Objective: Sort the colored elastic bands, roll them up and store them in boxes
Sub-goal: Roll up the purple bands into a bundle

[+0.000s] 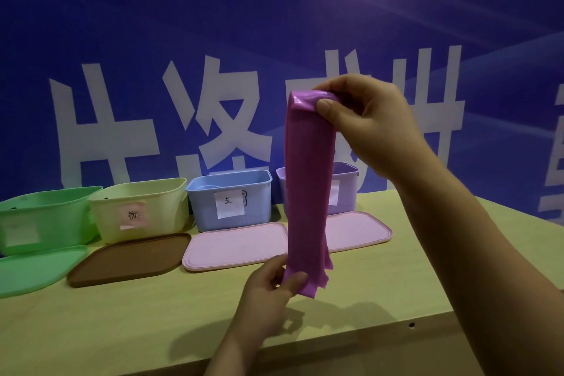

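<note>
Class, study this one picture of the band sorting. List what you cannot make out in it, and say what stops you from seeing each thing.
Head view only:
- Purple box: its middle and label are hidden behind the hanging purple band.
- Green box and green lid: cut off by the left edge.
- Yellow box label: writing blurred, unreadable.
- Box contents: hidden by the walls.
- Right hand fingers: behind the band's top fold.

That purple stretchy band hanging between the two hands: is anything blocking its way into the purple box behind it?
Nothing visible does. The purple elastic band hangs above the table, pinched by the right hand at its top and the left hand at its bottom. The lilac plastic box behind it is open; a pink lid lies flat before it.
</note>
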